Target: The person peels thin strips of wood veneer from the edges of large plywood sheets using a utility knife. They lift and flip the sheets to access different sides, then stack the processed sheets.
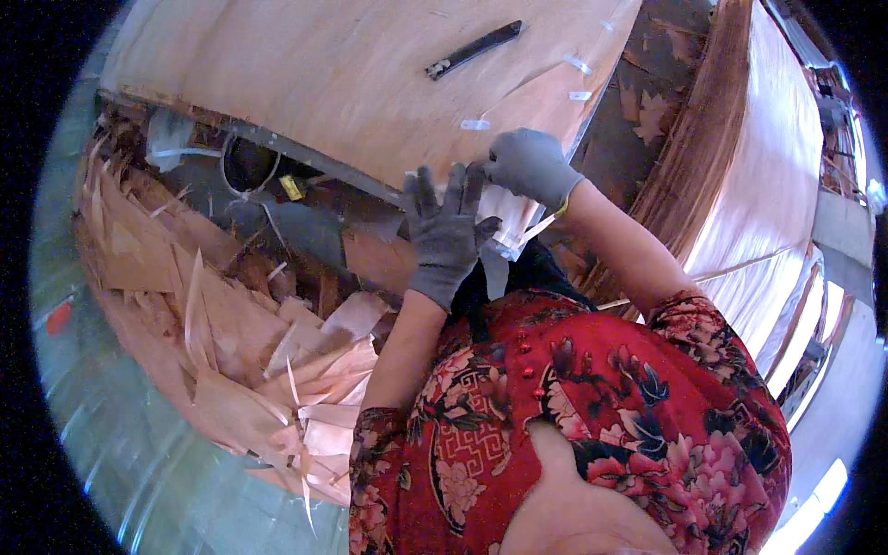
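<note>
A wide sheet of pale wood veneer [351, 83] lies on the work surface in front of me. My left hand [442, 236], in a grey glove, rests at its near edge with the fingers spread. Just to the right, my right hand [532, 166], gloved alike, is curled at the sheet's near right corner. Its fingers are pressed together, and what they may hold is hidden. Short pieces of whitish tape [475, 125] stick to the veneer beyond my hands. Farther off lies a narrow, dark, long-handled tool [474, 50] with a worn, paler end.
Torn veneer scraps [231, 398] heap up at the left, below the table edge. A round hoop [250, 162] and a small yellow object [292, 188] sit under that edge. On the right stands a tall stack of veneer sheets [758, 157], with scraps on the floor beside it.
</note>
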`<state>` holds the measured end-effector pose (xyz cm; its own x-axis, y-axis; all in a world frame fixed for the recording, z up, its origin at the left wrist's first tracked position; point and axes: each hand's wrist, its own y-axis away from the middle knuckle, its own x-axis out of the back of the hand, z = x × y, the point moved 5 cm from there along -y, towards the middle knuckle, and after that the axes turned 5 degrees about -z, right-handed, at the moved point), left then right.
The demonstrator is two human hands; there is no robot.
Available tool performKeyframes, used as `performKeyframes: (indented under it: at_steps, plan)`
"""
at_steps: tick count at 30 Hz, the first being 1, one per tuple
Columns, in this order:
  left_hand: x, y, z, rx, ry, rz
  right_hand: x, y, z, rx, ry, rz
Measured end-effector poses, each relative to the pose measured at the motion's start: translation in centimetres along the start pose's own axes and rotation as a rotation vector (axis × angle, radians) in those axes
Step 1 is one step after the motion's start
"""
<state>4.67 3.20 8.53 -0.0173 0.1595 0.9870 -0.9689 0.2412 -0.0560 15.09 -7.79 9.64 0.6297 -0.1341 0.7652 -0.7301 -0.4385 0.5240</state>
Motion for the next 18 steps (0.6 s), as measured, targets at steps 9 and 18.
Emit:
performKeyframes:
  at_steps: [9,18]
  plan:
    - [0.7,-2.4,1.0,-0.004,0.077,-0.107,-4.1,3.7,2.2,-0.038,-0.516,-0.147]
    - [3.1,-3.0,0.1,-0.104,0.109,-0.123,4.7,-1.0,9.1,-0.017,-0.526,0.12]
